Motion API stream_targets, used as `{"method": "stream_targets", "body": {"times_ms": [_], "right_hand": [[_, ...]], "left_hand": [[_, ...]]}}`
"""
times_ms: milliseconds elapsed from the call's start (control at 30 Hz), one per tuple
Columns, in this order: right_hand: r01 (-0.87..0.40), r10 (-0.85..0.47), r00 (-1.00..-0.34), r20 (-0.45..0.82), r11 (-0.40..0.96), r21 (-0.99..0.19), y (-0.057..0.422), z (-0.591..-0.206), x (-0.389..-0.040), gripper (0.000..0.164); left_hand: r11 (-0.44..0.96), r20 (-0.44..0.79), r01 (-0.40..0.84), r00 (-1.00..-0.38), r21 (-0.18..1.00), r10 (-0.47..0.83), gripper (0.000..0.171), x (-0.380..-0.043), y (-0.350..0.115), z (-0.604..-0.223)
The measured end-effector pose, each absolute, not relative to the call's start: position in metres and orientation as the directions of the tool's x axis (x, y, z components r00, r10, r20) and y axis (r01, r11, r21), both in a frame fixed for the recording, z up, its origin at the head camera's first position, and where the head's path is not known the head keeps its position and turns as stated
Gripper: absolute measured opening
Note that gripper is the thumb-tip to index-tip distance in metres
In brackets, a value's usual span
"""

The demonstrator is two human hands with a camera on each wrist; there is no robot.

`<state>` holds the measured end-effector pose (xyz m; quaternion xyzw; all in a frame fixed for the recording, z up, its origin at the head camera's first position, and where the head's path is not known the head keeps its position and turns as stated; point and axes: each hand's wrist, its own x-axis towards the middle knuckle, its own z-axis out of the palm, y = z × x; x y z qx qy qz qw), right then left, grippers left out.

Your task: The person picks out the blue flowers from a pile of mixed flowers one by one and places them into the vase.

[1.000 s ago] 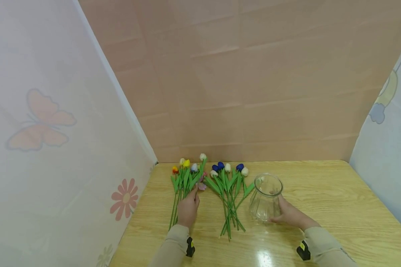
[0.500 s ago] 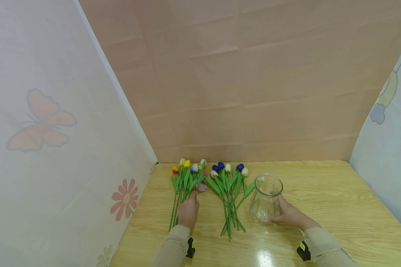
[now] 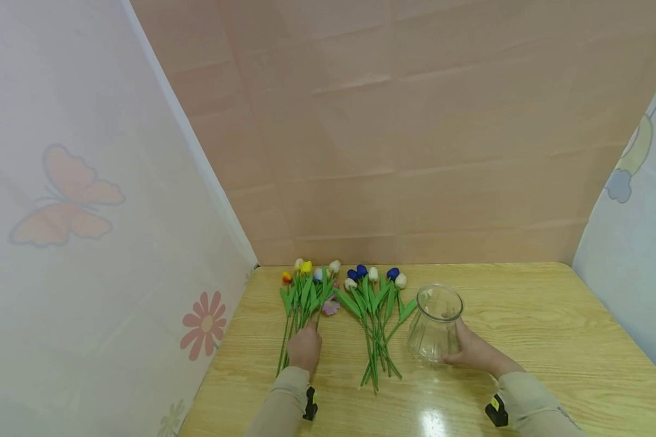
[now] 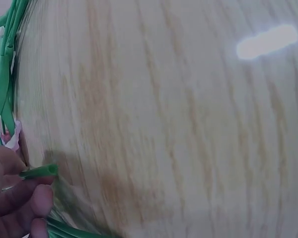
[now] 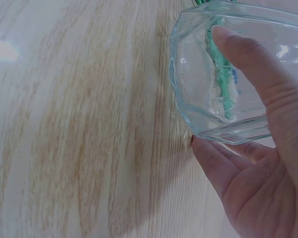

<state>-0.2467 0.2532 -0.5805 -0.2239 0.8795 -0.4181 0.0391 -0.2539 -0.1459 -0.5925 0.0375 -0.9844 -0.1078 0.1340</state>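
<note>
Pinching a green stem [image 4: 38,172] near its bare end, the left hand [image 3: 304,348] has its fingers curled in, at the lower part of the left bunch [image 3: 304,292] of flowers, whose yellow, white, pale blue and orange-red heads point toward the back of the table [image 3: 525,315]. A pinkish-purple flower [image 3: 330,306] lies at that bunch's right edge. Next to it lies a second bunch [image 3: 381,296], blue and white with crossed stems, and just beside that stands a glass vase [image 3: 427,340]. The right hand [image 3: 478,351] is partly open around the vase, gripping it, thumb nearer and fingers behind. Brown cloth [image 3: 361,152] hangs beyond the table.
</note>
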Motion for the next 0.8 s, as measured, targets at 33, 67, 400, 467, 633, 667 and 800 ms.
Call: {"method": "stream_targets", "body": {"times_ms": [33,67,400,467,633,667,800], "right_hand": [[-0.359,-0.426,-0.897,0.116,0.549,-0.755,0.253,-0.58,-0.247,0.106],[-0.356,-0.426,-0.898,0.113,0.549,-0.756,0.253,-0.58,-0.247,0.106],[-0.333,-0.421,-0.903,0.09,0.55,-0.766,0.253,-0.577,-0.245,0.105],[-0.33,-0.421,-0.903,0.088,0.547,-0.769,0.253,-0.577,-0.245,0.106],[-0.34,-0.426,-0.9,0.097,0.544,-0.767,0.252,-0.576,-0.245,0.106],[-0.342,-0.427,-0.899,0.098,0.545,-0.765,0.252,-0.577,-0.245,0.106],[-0.334,-0.423,-0.901,0.092,0.546,-0.768,0.253,-0.579,-0.246,0.106]], "left_hand": [[0.974,0.242,-0.052,-0.964,0.221,-0.106,0.019,-0.254,-0.146,-0.594],[0.972,0.227,-0.059,-0.967,0.229,-0.112,0.014,-0.255,-0.146,-0.595],[0.967,0.182,-0.091,-0.974,0.237,-0.136,0.01,-0.258,-0.145,-0.598],[0.966,0.181,-0.094,-0.973,0.242,-0.14,0.015,-0.258,-0.144,-0.595],[0.963,0.218,-0.064,-0.968,0.261,-0.123,0.02,-0.257,-0.142,-0.58],[0.964,0.231,-0.054,-0.966,0.262,-0.117,0.019,-0.257,-0.141,-0.576],[0.972,0.29,-0.021,-0.953,0.235,-0.09,0.018,-0.26,-0.137,-0.564]]}}
